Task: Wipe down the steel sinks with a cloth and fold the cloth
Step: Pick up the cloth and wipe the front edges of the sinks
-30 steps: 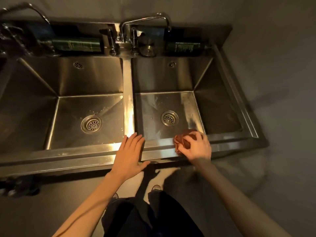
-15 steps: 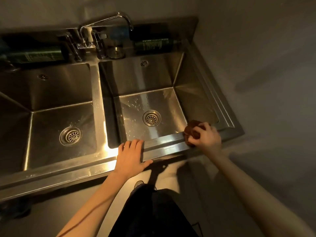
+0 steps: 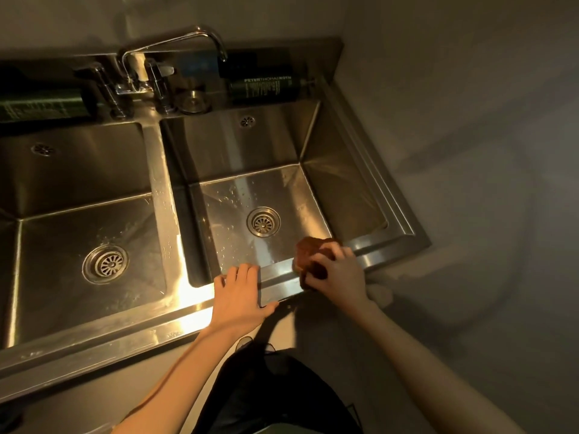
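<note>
Right hand gripped the bunched reddish-brown cloth on the shiny steel double sink's front rim, rim running left-right; left hand lay flat, fingers straight, just beside.

Steel sink unit: dark bottle, apparently lying flat, on back ledge; cloth on front rim

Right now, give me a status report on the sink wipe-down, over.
Left hand open, flat on front rim. Right hand grip round brown cloth, pressed to that rim at the right basin. Bottle back by faucet, off the path.
</note>
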